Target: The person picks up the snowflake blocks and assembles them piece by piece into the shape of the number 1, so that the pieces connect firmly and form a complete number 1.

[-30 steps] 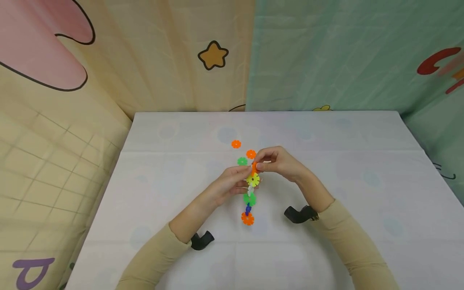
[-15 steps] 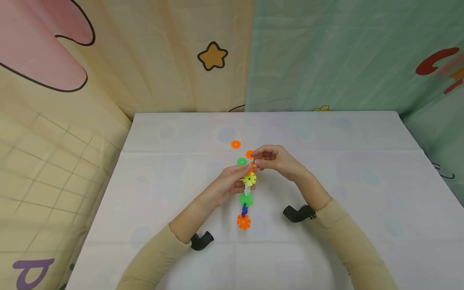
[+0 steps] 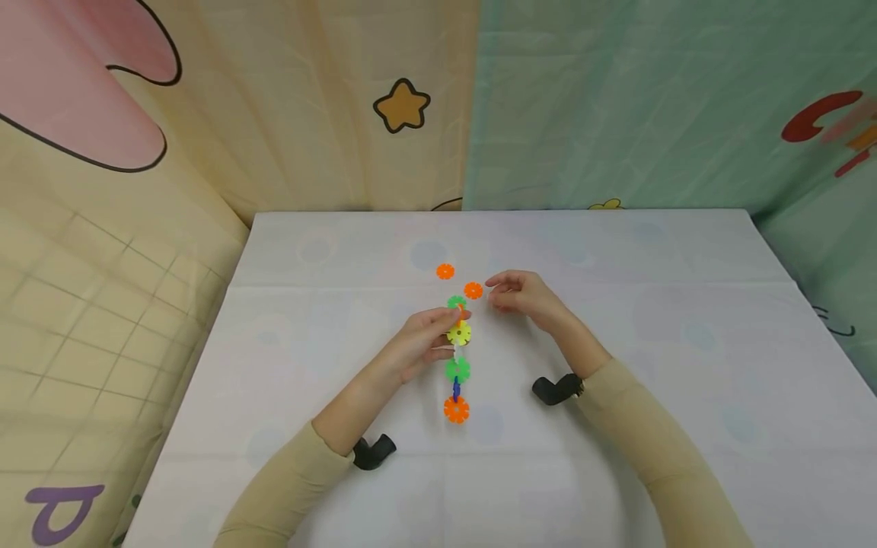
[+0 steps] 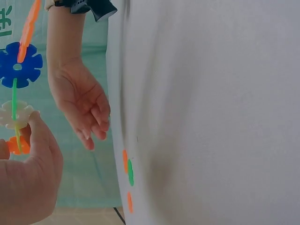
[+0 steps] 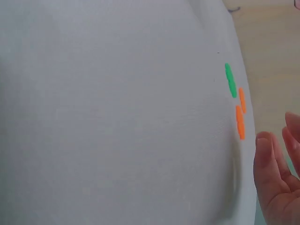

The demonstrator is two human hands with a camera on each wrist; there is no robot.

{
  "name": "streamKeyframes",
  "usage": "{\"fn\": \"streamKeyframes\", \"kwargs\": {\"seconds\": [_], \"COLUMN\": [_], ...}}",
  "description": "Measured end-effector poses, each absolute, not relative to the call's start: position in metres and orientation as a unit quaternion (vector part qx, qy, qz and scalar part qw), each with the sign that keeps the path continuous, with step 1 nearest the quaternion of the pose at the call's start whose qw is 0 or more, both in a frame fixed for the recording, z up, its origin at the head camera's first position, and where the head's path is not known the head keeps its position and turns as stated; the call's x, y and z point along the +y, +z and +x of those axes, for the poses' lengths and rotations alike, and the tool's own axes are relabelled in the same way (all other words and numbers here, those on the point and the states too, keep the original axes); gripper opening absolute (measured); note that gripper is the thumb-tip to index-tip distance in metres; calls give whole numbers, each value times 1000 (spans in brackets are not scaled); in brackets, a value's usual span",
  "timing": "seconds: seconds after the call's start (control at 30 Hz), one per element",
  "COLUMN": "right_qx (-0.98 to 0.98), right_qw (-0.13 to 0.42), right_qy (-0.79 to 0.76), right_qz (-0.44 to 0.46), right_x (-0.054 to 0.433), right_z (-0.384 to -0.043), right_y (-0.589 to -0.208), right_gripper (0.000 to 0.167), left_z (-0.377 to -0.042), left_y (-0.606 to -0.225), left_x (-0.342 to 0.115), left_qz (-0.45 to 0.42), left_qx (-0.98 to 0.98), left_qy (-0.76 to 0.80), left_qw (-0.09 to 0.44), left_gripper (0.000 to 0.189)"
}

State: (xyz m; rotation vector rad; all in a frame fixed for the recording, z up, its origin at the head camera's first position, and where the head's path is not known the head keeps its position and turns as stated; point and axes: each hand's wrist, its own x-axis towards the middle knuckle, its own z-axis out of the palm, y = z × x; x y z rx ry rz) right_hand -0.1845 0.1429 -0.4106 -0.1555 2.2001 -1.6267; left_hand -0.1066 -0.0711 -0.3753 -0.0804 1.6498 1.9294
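My left hand [image 3: 421, 342] pinches the far end of a chain of interlocked notched plastic discs. In the head view the chain runs toward me from an orange disc at the fingertips through a yellow disc [image 3: 459, 333], a white one, a green disc [image 3: 457, 371], a blue disc [image 3: 456, 390] and an orange disc [image 3: 456, 410]. The left wrist view shows the blue disc [image 4: 28, 65] face-on and the thumb by the white one [image 4: 11, 115]. My right hand [image 3: 527, 295] hovers to the right, fingers loosely bent and holding nothing, near a loose orange disc [image 3: 473, 291].
Another loose orange disc [image 3: 445, 272] lies farther back on the white-covered table [image 3: 617, 259]. A loose green disc [image 3: 457, 302] lies just beyond the left fingertips, partly hidden. Dark wrist devices [image 3: 556, 390] sit at both cuffs. Patterned curtains hang behind the table.
My right hand has let go of the chain's far orange disc and moved away to the right. My left hand has shifted slightly left with the chain.
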Motion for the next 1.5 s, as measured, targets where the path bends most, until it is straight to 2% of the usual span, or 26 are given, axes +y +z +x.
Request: {"fn": "streamKeyframes", "kwargs": {"seconds": [0.47, 0.73, 1.23, 1.5], "right_qx": [873, 912, 918, 886], "right_qw": [158, 148, 150, 165], "right_qy": [-462, -381, -366, -433], "right_qz": [13, 11, 13, 16], "right_x": [114, 107, 101, 112], "right_z": [-212, -215, -211, -210], "right_y": [-423, -418, -415, -416], "right_gripper": [36, 34, 33, 30], "left_z": [-110, -110, -108, -108], "left_y": [-376, -375, -379, -380], "left_x": [-75, -74, -74, -74], "left_qz": [-52, -53, -22, -30], "left_qx": [610, 596, 600, 603], "left_qy": [745, 757, 759, 757], "left_qw": [263, 263, 252, 251], "left_gripper": [43, 42, 41, 40]}}
